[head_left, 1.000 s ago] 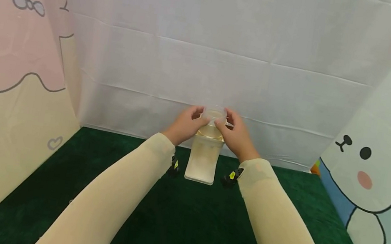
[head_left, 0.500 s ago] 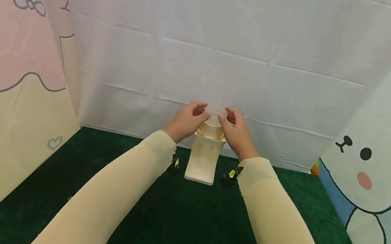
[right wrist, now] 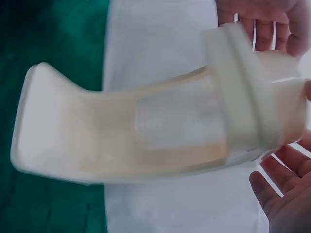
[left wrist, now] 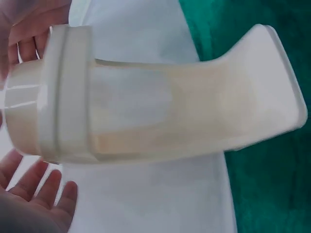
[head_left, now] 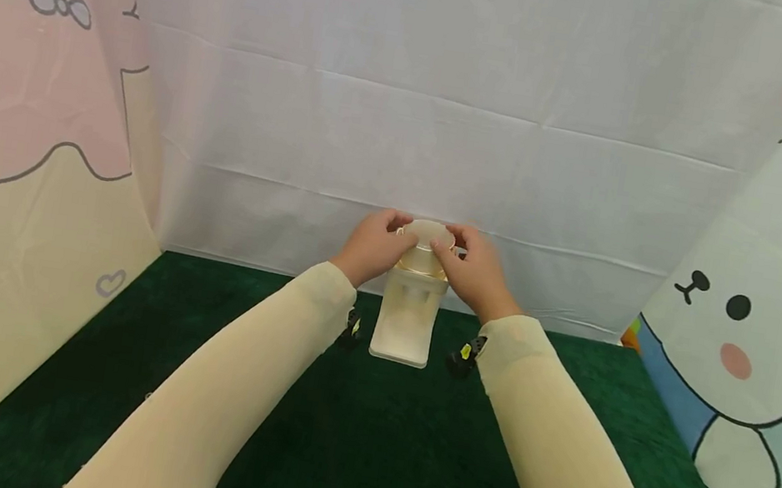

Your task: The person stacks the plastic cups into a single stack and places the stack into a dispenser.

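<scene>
A cream plastic stand [head_left: 405, 322] rises from the cloth, with a flat foot, a long curved body and a thick collar [left wrist: 70, 97]. Above the collar sits a pale round cap [head_left: 427, 233]. My left hand [head_left: 371, 245] holds the cap from the left, thumb at its front edge. On the other side my right hand [head_left: 475, 272] holds it likewise. In the wrist views some fingers [left wrist: 46, 191] of the left hand and fingers [right wrist: 277, 170] of the right spread apart from the collar. A bluish see-through patch shows inside the body; what it is, I cannot tell.
Dark green cloth [head_left: 302, 433] covers the table. A white curtain [head_left: 407, 137] hangs close behind the stand. Printed cartoon panels [head_left: 764, 334] stand at both sides. A small black wrist device [head_left: 465, 356] is strapped near each cuff.
The clear round container between my hands at the top no longer shows there; the pale cap now sits in its place. Both hands have stayed nearly where they were. The view has shifted slightly.
</scene>
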### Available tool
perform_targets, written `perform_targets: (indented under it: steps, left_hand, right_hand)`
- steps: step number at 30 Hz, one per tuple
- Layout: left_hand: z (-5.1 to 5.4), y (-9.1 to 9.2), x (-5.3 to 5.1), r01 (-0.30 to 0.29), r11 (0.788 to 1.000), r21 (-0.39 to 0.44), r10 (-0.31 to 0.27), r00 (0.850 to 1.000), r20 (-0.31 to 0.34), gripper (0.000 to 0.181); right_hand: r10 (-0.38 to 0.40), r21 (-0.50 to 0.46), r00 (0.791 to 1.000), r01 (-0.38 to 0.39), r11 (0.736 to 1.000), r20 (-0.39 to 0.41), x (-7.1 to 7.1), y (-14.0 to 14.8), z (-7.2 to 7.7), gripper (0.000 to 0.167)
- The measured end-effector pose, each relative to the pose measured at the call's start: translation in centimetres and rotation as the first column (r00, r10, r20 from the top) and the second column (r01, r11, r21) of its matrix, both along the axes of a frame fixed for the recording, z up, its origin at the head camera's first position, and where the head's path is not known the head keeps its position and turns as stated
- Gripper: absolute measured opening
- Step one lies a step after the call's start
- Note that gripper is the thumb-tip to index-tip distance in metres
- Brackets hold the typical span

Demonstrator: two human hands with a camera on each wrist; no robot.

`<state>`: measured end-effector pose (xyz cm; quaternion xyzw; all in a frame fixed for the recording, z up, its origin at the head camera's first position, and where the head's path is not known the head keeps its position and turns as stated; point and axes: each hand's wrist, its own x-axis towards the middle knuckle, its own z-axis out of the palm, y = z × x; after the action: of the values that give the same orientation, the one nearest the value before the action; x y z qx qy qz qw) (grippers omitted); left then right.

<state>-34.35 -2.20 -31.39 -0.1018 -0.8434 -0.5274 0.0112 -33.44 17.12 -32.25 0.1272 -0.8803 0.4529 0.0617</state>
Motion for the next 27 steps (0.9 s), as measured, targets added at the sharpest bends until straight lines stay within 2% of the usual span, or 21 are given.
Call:
perform_targets:
  steps: [6, 9, 13, 17, 20, 24, 27]
  left_hand:
    - [-0.3, 0.1, 0.1, -0.011, 0.999, -0.048, 0.012, 1.000, 0.018, 0.051]
    - [-0.3, 0.1, 0.1, -0.003, 0.997, -0.072, 0.003, 1.000, 0.004, 0.052]
    - [-0.3, 0.0, 0.1, 0.008, 0.995, -0.104, -0.009, 1.000, -0.007, 0.052]
    - [-0.3, 0.0, 0.2, 0.019, 0.994, -0.110, -0.021, 1.000, -0.014, 0.052]
    - [-0.4, -0.2, 0.1, 0.026, 0.995, -0.094, -0.027, 1.000, -0.014, 0.053]
    - [-0.7, -0.9, -0.1, 0.027, 0.996, -0.084, -0.028, 0.999, -0.018, 0.054]
    - [-1.1, -1.7, 0.1, 0.030, 0.995, -0.090, -0.032, 0.999, -0.021, 0.055]
  right_hand:
    - [-0.007, 0.024, 1.000, 0.008, 1.000, -0.007, 0.0, -0.1, -0.6, 0.065]
    - [-0.033, 0.104, 0.998, 0.038, 0.994, -0.051, 0.1, 0.0, -0.6, 0.062]
    - [-0.041, 0.223, 0.994, 0.063, 0.973, -0.105, 0.2, 0.2, -0.8, 0.060]
    - [-0.032, 0.291, 0.990, 0.071, 0.954, -0.137, 0.2, 0.5, -0.9, 0.063]
    - [-0.027, 0.304, 0.987, 0.074, 0.950, -0.156, 0.3, 0.6, -1.0, 0.062]
    - [-0.029, 0.282, 0.985, 0.077, 0.956, -0.169, 0.3, 0.7, -1.3, 0.058]
    - [-0.033, 0.267, 0.987, 0.075, 0.961, -0.160, 0.5, 0.9, -1.6, 0.057]
